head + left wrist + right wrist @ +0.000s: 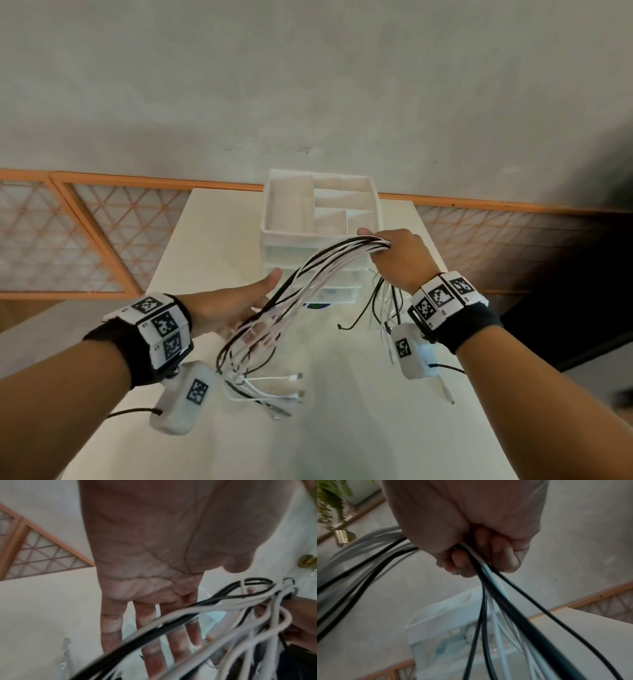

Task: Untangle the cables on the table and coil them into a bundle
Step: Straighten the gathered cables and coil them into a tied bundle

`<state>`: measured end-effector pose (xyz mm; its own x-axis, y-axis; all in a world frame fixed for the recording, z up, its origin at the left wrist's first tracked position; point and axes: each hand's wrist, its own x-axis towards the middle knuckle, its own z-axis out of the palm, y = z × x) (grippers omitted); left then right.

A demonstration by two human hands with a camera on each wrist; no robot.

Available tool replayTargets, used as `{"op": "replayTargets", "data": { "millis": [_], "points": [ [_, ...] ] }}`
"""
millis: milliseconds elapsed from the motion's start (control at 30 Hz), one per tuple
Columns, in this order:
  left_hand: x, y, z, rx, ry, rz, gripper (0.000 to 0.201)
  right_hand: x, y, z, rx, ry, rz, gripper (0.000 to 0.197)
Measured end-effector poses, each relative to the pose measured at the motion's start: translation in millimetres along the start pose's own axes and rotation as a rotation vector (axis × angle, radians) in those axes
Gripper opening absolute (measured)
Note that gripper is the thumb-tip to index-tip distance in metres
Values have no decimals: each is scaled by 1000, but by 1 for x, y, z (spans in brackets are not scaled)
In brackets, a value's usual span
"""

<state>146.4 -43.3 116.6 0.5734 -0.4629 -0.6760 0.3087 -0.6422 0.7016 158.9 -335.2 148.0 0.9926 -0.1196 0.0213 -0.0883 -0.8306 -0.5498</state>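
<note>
Right hand is clenched round the cables at the fold of the bunch, held up above the counter, in front of a white drawer organiser. Left hand is released — fingers straight, palm under the hanging strands. Ends w/ plugs dangle just over the counter. Thin, light, floppy, prob. slick — likely to slip, so best grip is mid-bunch, near the fold, not the plugs.
</note>
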Motion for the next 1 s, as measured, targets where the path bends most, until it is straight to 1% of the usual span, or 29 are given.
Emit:
{"op": "replayTargets", "data": {
  "millis": [33, 133, 200, 233, 267, 300, 367, 400, 433, 500, 567, 600, 633, 733, 767, 833, 867, 900, 933, 967, 1000],
  "points": [
    [0, 8, 6, 6, 7, 50, 97, -1, -6, 0, -3, 3, -26, 60],
    [-3, 41, 30, -1, 45, 289, 73, 0, -24, -2, -8, 13, -83, 54],
    [-6, 60, 42, -75, 48, 411, 61, 4, -27, -6, 38, 47, -84, 45],
    [-8, 66, 44, -143, 64, 445, 58, 6, -24, -9, 60, 82, -88, 47],
    [-11, 70, 42, -205, 106, 461, 54, 8, -19, -13, 69, 129, -99, 49],
    [-15, 74, 38, -258, 170, 468, 49, 8, -12, -16, 61, 186, -113, 46],
    [-24, 83, 29, -334, 323, 491, 46, 4, 6, -14, 22, 256, -108, 25],
    [-28, 88, 25, -347, 397, 516, 46, 0, 16, -7, 0, 250, -78, 20],
    [-32, 94, 21, -347, 458, 547, 44, -4, 29, 1, -22, 221, -40, 22],
    [-38, 104, 17, -335, 523, 594, 42, -9, 53, 23, 0, 120, 43, 20],
    [-42, 109, 13, -304, 537, 597, 42, -13, 75, 38, -25, 22, 105, 21],
    [-43, 109, 10, -274, 542, 585, 42, -14, 82, 39, -51, 12, 110, 24],
    [-44, 108, 8, -242, 554, 569, 42, -13, 85, 37, -49, 26, 116, 26],
    [-47, 105, 3, -220, 584, 534, 42, -10, 87, 27, 87, 76, 145, 20],
    [-48, 105, 1, -244, 582, 532, 41, -10, 89, 26, 51, 40, 146, 20],
    [-53, 106, -2, -279, 580, 532, 40, -13, 96, 31, -132, -162, 141, 14],
    [-54, 106, -3, -278, 579, 530, 39, -17, 97, 34, -203, -267, 149, 14],
    [-55, 107, -3, -269, 576, 522, 39, -21, 94, 33, -226, -343, 150, 27],
    [-55, 108, -2, -254, 569, 508, 38, -21, 87, 31, -184, -368, 126, 39],
    [-54, 108, -1, -238, 561, 490, 38, -20, 76, 27, -95, -339, 73, 45],
    [-53, 107, 0, -225, 550, 472, 38, -19, 58, 21, 17, -275, -13, 46]
  ]
}}
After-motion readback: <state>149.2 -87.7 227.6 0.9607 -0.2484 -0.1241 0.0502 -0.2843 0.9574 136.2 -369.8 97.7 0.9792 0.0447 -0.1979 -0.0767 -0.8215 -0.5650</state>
